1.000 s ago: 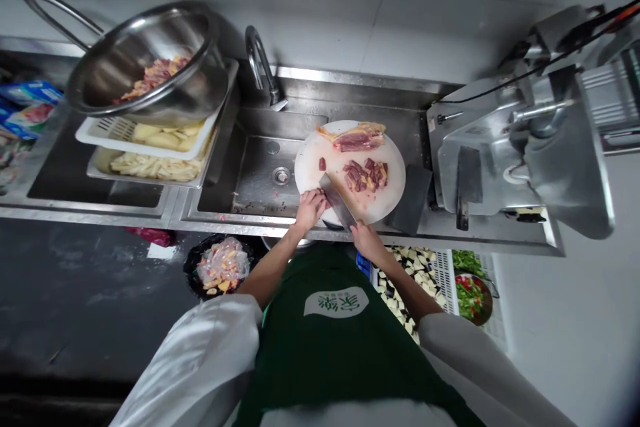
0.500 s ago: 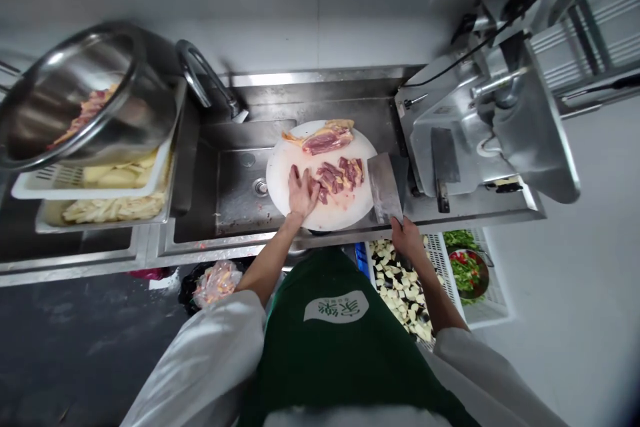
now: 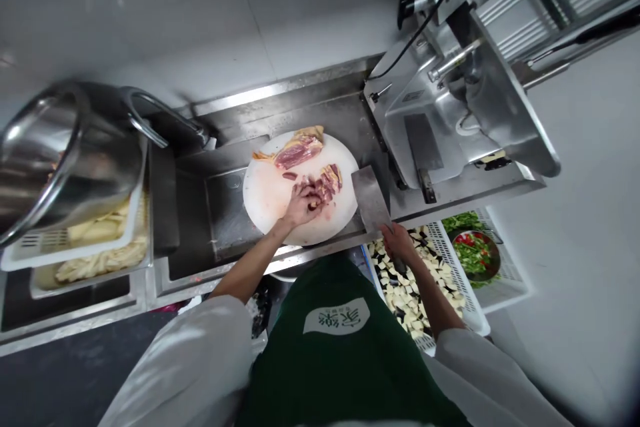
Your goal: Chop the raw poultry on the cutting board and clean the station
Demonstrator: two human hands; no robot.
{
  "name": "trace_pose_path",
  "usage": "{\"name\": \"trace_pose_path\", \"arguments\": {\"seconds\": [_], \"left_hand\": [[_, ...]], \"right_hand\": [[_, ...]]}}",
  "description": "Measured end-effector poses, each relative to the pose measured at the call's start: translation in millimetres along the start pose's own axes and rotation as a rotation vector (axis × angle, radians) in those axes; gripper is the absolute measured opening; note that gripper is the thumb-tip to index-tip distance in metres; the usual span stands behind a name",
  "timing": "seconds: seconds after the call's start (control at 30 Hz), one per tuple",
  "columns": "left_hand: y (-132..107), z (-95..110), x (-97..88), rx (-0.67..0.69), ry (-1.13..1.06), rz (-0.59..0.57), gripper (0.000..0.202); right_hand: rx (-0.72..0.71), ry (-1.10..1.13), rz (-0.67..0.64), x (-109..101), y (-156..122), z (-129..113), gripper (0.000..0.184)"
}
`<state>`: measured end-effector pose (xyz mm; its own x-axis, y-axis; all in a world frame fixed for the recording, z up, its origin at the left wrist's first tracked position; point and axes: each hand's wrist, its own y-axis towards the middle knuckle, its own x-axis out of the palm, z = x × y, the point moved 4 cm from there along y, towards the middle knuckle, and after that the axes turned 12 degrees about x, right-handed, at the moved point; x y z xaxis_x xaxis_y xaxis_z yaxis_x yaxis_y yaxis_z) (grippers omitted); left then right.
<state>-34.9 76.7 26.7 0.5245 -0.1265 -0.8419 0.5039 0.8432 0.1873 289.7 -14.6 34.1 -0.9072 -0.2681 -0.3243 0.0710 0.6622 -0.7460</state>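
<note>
- Got a stainless bench (image 3: pixel 470 191) across mid-frame, round white board (image 3: pixel 263 197) on top
- Chopped meat (image 3: pixel 331 179) at frame centre, dark red with yellowish bits; probably soft, light, slippery, best cupped from the sides
- Left hand (image 3: pixel 301 205) bent over it, can't tell if gripping
- Right hand (image 3: pixel 398 243) wrapped round a cleaver (image 3: pixel 371 197), right of centre; likely heavy, stiff, best held by the handle

You're in what looks like a commercial kitchen: your steel counter (image 3: pixel 465 193) has a sink (image 3: pixel 193 213), faucet (image 3: pixel 173 111), slicing machine (image 3: pixel 520 107) and raw meat (image 3: pixel 299 151) on a cutting board (image 3: pixel 264 195), with chopped vegetables (image 3: pixel 445 273) below.
</note>
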Motion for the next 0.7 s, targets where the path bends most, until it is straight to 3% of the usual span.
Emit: {"name": "trace_pose_path", "arguments": {"seconds": [0.1,0.23,0.3,0.4,0.53,0.63,0.7], "left_hand": [[28,14,-2.4,-0.028,0.098,0.007,0.027],[67,16,7.4,0.055,0.100,-0.142,0.035],[59,4,2.0,0.070,0.079,-0.177,0.036],[18,-19,-18.5,0.025,0.054,-0.138,0.039],[-30,-45,-44.3,-0.131,0.046,0.059,0.039],[-35,-55,-47.4,-0.252,0.020,0.225,0.051],[-27,-53,-39.2,-0.244,-0.043,0.223,0.060]], "right_hand": [[0.022,0.145,-0.079,4,16,-2,0.036],[0.019,0.207,-0.109,4,31,-6,0.045],[0.019,0.203,-0.124,4,35,-7,0.047],[0.028,0.215,-0.146,5,40,-9,0.046],[0.025,0.219,-0.172,12,48,-23,0.043],[-0.018,0.143,-0.222,24,56,-42,0.037],[-0.044,0.086,-0.251,37,58,-54,0.034]]}}
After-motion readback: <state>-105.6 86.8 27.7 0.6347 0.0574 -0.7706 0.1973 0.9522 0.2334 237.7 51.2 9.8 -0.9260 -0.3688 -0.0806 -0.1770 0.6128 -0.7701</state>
